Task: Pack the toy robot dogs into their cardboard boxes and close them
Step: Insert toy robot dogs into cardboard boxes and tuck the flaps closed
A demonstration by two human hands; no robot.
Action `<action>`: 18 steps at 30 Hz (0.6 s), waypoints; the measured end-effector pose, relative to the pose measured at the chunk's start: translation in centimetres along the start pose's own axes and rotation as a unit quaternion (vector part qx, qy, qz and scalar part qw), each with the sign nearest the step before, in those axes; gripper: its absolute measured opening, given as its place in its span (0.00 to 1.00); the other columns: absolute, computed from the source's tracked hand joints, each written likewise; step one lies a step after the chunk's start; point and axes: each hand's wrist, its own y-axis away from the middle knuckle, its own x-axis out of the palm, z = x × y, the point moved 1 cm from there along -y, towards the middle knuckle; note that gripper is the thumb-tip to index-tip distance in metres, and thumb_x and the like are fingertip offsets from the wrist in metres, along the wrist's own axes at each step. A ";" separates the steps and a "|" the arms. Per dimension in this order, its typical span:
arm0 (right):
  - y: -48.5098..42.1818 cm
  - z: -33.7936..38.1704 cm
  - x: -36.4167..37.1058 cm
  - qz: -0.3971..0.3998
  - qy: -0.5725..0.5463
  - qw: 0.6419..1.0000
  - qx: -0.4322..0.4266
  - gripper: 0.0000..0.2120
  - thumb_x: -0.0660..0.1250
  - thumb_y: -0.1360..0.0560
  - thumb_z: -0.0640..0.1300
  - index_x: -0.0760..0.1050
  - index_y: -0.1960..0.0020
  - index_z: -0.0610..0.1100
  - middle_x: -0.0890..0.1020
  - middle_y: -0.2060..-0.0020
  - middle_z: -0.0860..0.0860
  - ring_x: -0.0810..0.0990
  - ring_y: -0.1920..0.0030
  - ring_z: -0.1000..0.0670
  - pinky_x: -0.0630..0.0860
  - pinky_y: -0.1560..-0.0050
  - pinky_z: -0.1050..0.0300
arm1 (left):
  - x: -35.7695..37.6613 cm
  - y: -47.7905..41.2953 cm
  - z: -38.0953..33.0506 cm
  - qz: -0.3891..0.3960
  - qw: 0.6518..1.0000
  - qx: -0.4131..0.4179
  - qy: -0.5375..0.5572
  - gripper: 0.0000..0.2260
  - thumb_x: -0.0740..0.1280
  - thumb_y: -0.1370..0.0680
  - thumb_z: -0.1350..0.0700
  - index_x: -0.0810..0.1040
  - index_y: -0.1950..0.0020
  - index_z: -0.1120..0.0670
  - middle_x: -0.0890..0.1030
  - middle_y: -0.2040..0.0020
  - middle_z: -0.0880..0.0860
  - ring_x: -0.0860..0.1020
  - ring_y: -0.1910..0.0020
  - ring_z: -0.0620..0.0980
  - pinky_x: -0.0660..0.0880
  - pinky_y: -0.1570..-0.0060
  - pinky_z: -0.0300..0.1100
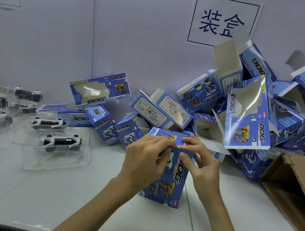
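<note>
Box (169, 185) in blue, with the word DOG printed down its front, stood on its end in the middle of the white table (56, 200), close to the person. Both hands were up at its top end. The left hand (147, 154) had its fingers curled over the top left corner and gripped it. The right hand (202, 162) pinched the top right edge between thumb and fingers. The two hands almost met on top. I could not tell if the top flap was all the way shut.

Just behind the box lay a big messy pile of other blue boxes (247, 113). Some stood, some leaned, and many had open flaps. The pile climbed up to the right, against the pale wall (140, 34).

On the left side of the table sat black and white toy dogs (62, 141). Each one that could be seen well lay in a clear plastic tray (55, 162), well apart from the hands.

At the right edge was a brown carton (295, 186), tipped on its side, touching the pile.

A white paper sign (223, 23) with big black writing was on the wall above the pile.
</note>
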 end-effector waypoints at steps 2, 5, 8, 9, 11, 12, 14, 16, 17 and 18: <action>0.2 -0.1 0.2 -0.002 -0.002 1.000 0.001 0.10 0.71 0.26 0.33 0.82 0.50 0.46 0.82 0.43 0.50 0.74 0.32 0.51 0.72 0.34 0.54 | -0.2 -0.1 -0.1 0.009 1.000 -0.003 -0.009 0.08 0.72 0.25 0.59 0.84 0.46 0.52 0.86 0.50 0.47 0.83 0.52 0.48 0.81 0.58 0.42; 0.5 -0.3 0.6 -0.010 -0.005 1.000 -0.003 0.10 0.70 0.25 0.34 0.81 0.48 0.46 0.81 0.40 0.54 0.72 0.30 0.52 0.72 0.34 0.59 | -0.7 -0.6 -0.1 0.025 1.000 -0.007 0.000 0.07 0.73 0.25 0.57 0.85 0.48 0.49 0.86 0.55 0.45 0.83 0.60 0.45 0.80 0.64 0.40; 0.6 -0.3 0.8 -0.018 -0.037 0.999 0.022 0.07 0.70 0.25 0.39 0.80 0.47 0.45 0.80 0.38 0.55 0.72 0.29 0.52 0.75 0.37 0.55 | -1.4 -1.9 0.9 0.050 0.998 -0.021 0.032 0.05 0.72 0.26 0.53 0.86 0.51 0.48 0.85 0.61 0.44 0.81 0.66 0.42 0.79 0.67 0.41; 0.6 -0.2 0.8 -0.020 -0.055 0.998 0.033 0.07 0.69 0.26 0.40 0.81 0.48 0.45 0.80 0.37 0.55 0.72 0.29 0.52 0.77 0.39 0.54 | -1.6 -2.4 1.5 0.056 0.995 -0.038 0.070 0.05 0.72 0.25 0.52 0.86 0.52 0.49 0.86 0.61 0.44 0.82 0.63 0.41 0.80 0.65 0.43; 0.6 -0.1 0.8 -0.028 -0.077 0.996 0.042 0.07 0.69 0.27 0.41 0.80 0.49 0.45 0.80 0.37 0.55 0.73 0.31 0.53 0.80 0.45 0.57 | -1.9 -3.0 3.1 0.070 0.983 -0.081 0.148 0.05 0.72 0.24 0.53 0.85 0.52 0.52 0.86 0.57 0.45 0.83 0.57 0.42 0.82 0.59 0.47; 0.6 -0.1 0.7 -0.033 -0.080 0.995 0.043 0.08 0.69 0.27 0.41 0.80 0.48 0.44 0.80 0.37 0.55 0.74 0.32 0.53 0.80 0.48 0.59 | -2.0 -2.9 3.9 0.065 0.983 -0.090 0.149 0.06 0.72 0.24 0.51 0.85 0.52 0.53 0.86 0.56 0.46 0.83 0.54 0.43 0.82 0.57 0.48; 0.5 -0.1 0.7 -0.037 -0.085 0.994 0.049 0.08 0.69 0.27 0.41 0.80 0.48 0.45 0.79 0.37 0.57 0.75 0.32 0.52 0.82 0.50 0.55 | -2.1 -2.0 5.3 0.077 0.975 -0.124 0.168 0.10 0.71 0.24 0.47 0.85 0.50 0.52 0.85 0.51 0.46 0.82 0.47 0.43 0.82 0.53 0.50; 0.5 0.0 0.8 -0.034 -0.086 0.994 0.053 0.08 0.69 0.27 0.42 0.81 0.50 0.52 0.79 0.36 0.58 0.75 0.32 0.52 0.83 0.48 0.50 | -2.1 -0.7 6.3 0.109 0.945 -0.179 0.251 0.11 0.70 0.26 0.48 0.84 0.47 0.48 0.85 0.46 0.44 0.79 0.40 0.41 0.81 0.48 0.51; 0.6 0.1 0.8 -0.031 -0.082 0.995 0.050 0.09 0.69 0.27 0.42 0.82 0.51 0.54 0.79 0.36 0.59 0.75 0.32 0.51 0.83 0.47 0.48 | -2.0 -0.3 6.5 0.118 0.932 -0.194 0.282 0.10 0.70 0.27 0.49 0.84 0.46 0.47 0.84 0.44 0.43 0.78 0.39 0.40 0.80 0.44 0.51; 0.6 0.3 0.9 -0.029 -0.080 0.995 0.046 0.09 0.69 0.27 0.42 0.82 0.51 0.55 0.79 0.37 0.59 0.74 0.31 0.51 0.82 0.47 0.47 | -2.0 -0.1 6.6 0.119 0.928 -0.199 0.293 0.10 0.70 0.27 0.51 0.84 0.45 0.46 0.84 0.44 0.41 0.78 0.38 0.40 0.78 0.42 0.51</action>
